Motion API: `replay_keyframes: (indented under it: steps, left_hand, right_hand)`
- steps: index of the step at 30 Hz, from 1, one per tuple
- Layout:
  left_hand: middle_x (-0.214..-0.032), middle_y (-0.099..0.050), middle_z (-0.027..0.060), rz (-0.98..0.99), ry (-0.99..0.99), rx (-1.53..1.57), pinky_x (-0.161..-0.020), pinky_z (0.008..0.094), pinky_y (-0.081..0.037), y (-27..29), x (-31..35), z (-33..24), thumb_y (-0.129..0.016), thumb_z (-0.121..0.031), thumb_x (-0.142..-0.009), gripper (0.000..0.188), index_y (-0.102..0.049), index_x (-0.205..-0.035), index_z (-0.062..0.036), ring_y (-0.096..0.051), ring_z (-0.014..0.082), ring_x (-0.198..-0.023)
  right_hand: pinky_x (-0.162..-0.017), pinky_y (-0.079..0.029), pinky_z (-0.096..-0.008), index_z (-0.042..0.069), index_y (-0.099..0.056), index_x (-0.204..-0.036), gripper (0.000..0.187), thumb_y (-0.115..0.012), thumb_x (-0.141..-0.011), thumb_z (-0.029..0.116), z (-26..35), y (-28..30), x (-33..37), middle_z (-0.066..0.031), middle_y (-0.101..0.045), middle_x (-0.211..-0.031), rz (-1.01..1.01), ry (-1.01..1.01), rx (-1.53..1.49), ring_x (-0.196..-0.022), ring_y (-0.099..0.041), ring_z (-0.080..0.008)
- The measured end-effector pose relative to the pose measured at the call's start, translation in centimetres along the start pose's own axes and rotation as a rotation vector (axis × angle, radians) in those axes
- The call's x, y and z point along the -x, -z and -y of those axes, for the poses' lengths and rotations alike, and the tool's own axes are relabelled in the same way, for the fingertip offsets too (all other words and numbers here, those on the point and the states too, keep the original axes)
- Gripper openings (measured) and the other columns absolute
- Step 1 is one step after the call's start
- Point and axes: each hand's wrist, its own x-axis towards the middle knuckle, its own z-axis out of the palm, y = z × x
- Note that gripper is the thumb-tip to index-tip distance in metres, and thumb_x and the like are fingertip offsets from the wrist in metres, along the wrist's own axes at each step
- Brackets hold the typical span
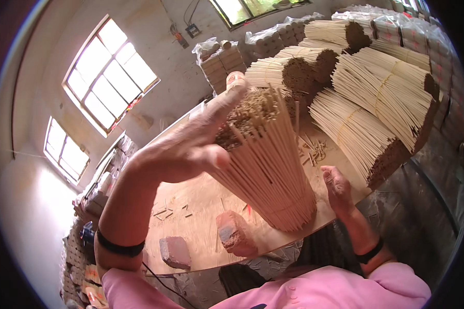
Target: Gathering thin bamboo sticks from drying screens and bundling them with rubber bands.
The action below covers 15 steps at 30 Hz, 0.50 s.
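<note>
A thick bundle of thin wooden sticks (273, 170) stands on the plywood table, tilted, its upper end leaning left toward me. My left hand (196, 147) is spread around that upper end, thumb on the near side and fingers along the far side. On the right, near the bundle's lower part, is my right hand (339, 190), palm facing the sticks. Its fingers are loosely bent, with nothing seen in them and a narrow gap to the bundle. Two broken bricks, one reddish (235, 234) and one greyish (175, 252), lie at the table's near edge.
Several tied stick bundles (355, 131) are piled on the table's right and far side. Short stick pieces (314, 151) lie scattered on the plywood tabletop (203, 206). Plastic-wrapped stacks (219, 62) stand along the back wall. A window (111, 74) is at left.
</note>
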Motion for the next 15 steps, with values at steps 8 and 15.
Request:
replay_keyframes:
  steps: [8,15]
  left_hand:
    - [-0.142,-0.029,0.0296,0.144,-0.366,-0.308,-0.111,0.0405,-0.021,-1.3,-6.5,-3.4,-0.052,-0.081,-0.064,0.120,-0.024,-0.140,0.0074,-0.027,0.0379,-0.135]
    - [-0.140,-0.040,0.0180,0.011,-0.299,-0.081,-0.110,0.0363,-0.023,-2.4,-5.4,-0.8,-0.028,-0.078,-0.081,0.098,-0.037,-0.137,0.0025,-0.034,0.0275,-0.133]
  right_hand:
    - [-0.084,-0.045,-0.0326,-0.003,-0.055,-0.109,0.046,-0.046,-0.095,0.039,0.0,0.3,-0.3,-0.0181,-0.062,-0.098,0.054,-0.021,-0.021,-0.094,-0.060,-0.0226]
    - [-0.080,-0.045,-0.0315,-0.002,-0.056,-0.107,0.047,-0.045,-0.095,0.042,-0.8,-0.3,-0.9,-0.0136,-0.063,-0.089,0.064,0.016,0.008,-0.088,-0.060,-0.0190]
